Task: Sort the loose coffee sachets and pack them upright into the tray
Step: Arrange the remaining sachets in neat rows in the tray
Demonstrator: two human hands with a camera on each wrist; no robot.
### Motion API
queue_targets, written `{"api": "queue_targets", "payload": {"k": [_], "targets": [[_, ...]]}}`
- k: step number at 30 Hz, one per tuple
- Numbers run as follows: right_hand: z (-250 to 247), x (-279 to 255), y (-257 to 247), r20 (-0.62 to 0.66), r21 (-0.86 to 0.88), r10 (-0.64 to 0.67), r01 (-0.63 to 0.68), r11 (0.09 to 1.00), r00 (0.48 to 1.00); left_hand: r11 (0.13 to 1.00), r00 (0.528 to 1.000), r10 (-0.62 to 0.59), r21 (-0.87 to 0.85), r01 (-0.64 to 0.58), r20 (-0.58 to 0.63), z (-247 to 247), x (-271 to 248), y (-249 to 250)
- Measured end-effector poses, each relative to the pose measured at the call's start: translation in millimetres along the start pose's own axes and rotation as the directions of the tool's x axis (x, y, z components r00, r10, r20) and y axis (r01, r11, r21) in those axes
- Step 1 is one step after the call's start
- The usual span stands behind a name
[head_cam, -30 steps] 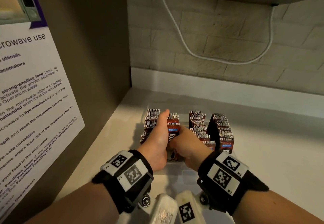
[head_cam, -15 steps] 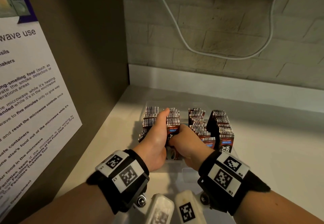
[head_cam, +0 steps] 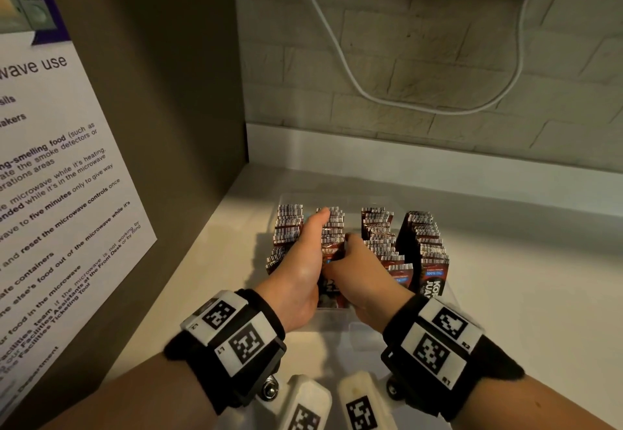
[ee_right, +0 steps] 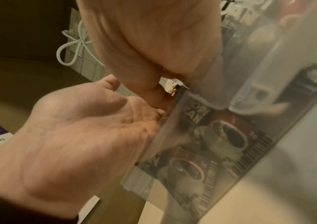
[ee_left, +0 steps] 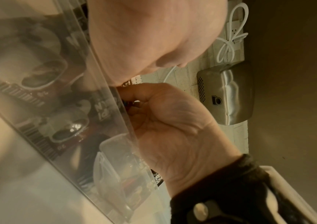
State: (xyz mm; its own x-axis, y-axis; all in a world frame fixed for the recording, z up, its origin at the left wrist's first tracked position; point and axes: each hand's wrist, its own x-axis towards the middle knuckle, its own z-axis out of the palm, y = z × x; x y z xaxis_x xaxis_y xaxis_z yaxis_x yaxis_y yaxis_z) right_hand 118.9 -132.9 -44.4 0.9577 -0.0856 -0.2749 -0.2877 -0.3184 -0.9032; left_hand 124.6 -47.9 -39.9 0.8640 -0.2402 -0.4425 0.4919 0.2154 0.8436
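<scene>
4 sachet rows (head_cam: 332, 227), 1 tray (head_cam: 340, 320), 2 hands

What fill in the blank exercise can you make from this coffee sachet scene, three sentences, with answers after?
1. The sachets stand upright in ____ rows inside the clear tray.
2. Both hands work on the ____ row from the left, the left hand on one side and the right hand on the other.
3. A ____ cable hangs looped on the brick wall behind the tray.

Missing words: four; second; white
</scene>
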Motion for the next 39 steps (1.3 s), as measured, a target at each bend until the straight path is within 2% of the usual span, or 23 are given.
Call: {"api": "queue_targets", "payload": {"k": [4, 8, 10, 12, 14, 16, 17, 19, 22, 28, 33, 36, 39], "targets": [[-4, -12, -12, 0.001, -0.073, -0.073, 0.073, 0.995, 0.997, 1.0, 1.0, -0.001, 0.011, 0.001, -0.018, 0, -6, 2], [-24, -34, -36, -0.01, -0.184, -0.183, 0.178, 0.967, 0.983, 0.999, 1.0, 0.014, 0.046, -0.015, 0.022, 2, -15, 5], [-43, -43, -48, -0.056, -0.182, -0.301, 0.286, 0.941, 0.952, 0.999, 0.998, 0.014, 0.036, -0.016, 0.063, -1, -9, 2], [-65, -46, -57, -0.075, -0.215, -0.399, 0.376, 0.902, 0.914, 1.0, 0.998, 0.018, 0.01, -0.019, 0.054, -2, -7, 2], [-86, -44, -58, 0.027, -0.424, -0.39, 0.364, 0.829, 0.92, 1.0, 0.998, 0.02, 0.011, -0.021, 0.053, -1, -7, 3], [-96, -42, -53, 0.151, -0.673, -0.29, 0.313, 0.67, 0.945, 0.999, 0.998, 0.016, 0.04, -0.019, 0.062, -1, -6, 2], [-97, -41, -48, 0.186, -0.75, -0.26, 0.308, 0.586, 0.948, 0.999, 0.998, 0.014, 0.052, -0.017, 0.064, -1, -6, 3], [-95, -40, -36, 0.227, -0.798, -0.263, 0.334, 0.502, 0.938, 0.998, 0.998, 0.011, 0.059, -0.015, 0.056, -2, -5, 3], [-92, -40, -26, 0.234, -0.784, -0.323, 0.374, 0.495, 0.917, 0.998, 0.998, 0.018, 0.06, -0.022, 0.066, -3, -6, 2], [-94, -36, -22, 0.269, -0.799, -0.351, 0.412, 0.439, 0.897, 0.998, 0.998, 0.005, 0.06, -0.008, 0.059, -3, -3, 0], [-101, -35, -31, 0.223, -0.774, -0.398, 0.41, 0.483, 0.89, 0.996, 0.998, 0.015, 0.086, -0.02, 0.058, -3, -7, 3], [-109, -34, -46, 0.164, -0.74, -0.433, 0.401, 0.54, 0.887, 0.998, 0.998, -0.006, 0.057, 0.003, 0.058, -2, -12, 6], [-110, -33, -63, 0.097, -0.653, -0.529, 0.455, 0.605, 0.843, 1.0, 0.999, -0.007, 0.011, 0.007, 0.052, -2, -14, 6]]}}
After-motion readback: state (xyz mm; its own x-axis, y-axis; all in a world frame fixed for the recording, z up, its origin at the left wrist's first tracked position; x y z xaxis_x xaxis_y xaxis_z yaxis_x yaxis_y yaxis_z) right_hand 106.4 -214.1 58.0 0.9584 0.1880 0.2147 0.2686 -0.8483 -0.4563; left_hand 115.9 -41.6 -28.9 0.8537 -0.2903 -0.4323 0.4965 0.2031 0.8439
